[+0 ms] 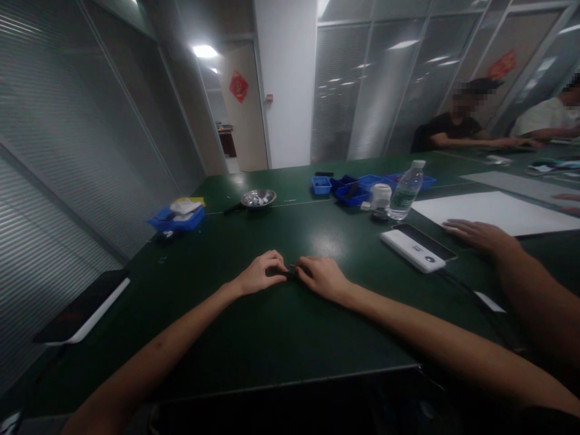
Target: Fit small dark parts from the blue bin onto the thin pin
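Both my hands meet over the green table [254,326], close to its middle. Between their fingertips is a small dark piece [291,273], too small and dim to name. My left hand [263,273] pinches at its left side, thumb and forefinger curved toward each other. From the right, my right hand [322,277] closes on the same piece with bent fingers, and a thin light sliver shows near the forefinger. The fingers cover most of the piece.
A metal bowl [258,198] and blue bins [177,216] stand farther back. To the right are a water bottle [406,190], a white power bank [412,250] and white sheet [498,214] under another person's hand [480,234]. A dark flat device [84,308] lies left.
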A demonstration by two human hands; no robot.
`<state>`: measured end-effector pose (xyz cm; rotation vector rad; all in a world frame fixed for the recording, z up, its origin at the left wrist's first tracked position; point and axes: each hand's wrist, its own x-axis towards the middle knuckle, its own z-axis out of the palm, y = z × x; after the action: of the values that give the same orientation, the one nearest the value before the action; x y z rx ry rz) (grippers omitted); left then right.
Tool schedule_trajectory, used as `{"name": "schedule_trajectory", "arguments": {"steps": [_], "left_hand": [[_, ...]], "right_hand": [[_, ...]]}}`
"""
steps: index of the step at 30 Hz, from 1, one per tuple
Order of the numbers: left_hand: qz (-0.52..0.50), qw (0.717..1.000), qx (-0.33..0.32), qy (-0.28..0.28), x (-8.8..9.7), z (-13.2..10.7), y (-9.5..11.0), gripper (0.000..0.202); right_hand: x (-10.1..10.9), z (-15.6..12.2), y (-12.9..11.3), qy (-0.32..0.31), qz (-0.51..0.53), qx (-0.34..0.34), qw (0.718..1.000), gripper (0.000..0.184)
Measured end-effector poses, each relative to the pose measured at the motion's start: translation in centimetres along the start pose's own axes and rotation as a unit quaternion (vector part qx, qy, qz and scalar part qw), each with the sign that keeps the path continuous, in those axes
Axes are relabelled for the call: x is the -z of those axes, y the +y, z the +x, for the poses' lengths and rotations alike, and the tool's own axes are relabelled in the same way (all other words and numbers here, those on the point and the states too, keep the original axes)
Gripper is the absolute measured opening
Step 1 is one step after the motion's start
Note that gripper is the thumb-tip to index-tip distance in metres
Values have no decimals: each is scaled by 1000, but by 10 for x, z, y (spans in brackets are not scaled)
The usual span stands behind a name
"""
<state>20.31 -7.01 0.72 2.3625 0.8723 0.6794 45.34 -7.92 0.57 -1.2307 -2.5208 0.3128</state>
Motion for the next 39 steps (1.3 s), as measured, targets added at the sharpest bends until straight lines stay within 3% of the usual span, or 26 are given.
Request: {"name": "schedule_trajectory", "arguments": {"steps": [9,13,16,19,21,24,27,33,39], "left_hand": [[127,990,-48,-28,5,-2,-1,23],[171,985,-20,2,25,-8,-29,24],[230,971,47,41,53,-23,-63,29],[314,931,167,79,85,-47,-100,35],[375,872,288,126,105,-66,-121,36],[399,824,366,166,126,-91,-143,42],[405,800,402,185,133,-102,-153,47],[431,757,438,222,132,-102,-157,51],[425,739,465,240,139,-120,-161,39]], "right_hand": [[3,0,-3,-5,-8,-5,1000,27],[6,-1,-4,-10,0,-4,1000,29],[6,-2,-4,-13,3,1,1000,29],[6,-2,-3,-13,10,6,1000,29],[5,-2,-2,-11,14,8,1000,29],[3,-2,0,-9,11,10,1000,29],[2,-2,1,-11,11,9,1000,29],[4,-2,0,-18,19,6,1000,30],[6,-3,-2,-25,11,1,1000,29]]}}
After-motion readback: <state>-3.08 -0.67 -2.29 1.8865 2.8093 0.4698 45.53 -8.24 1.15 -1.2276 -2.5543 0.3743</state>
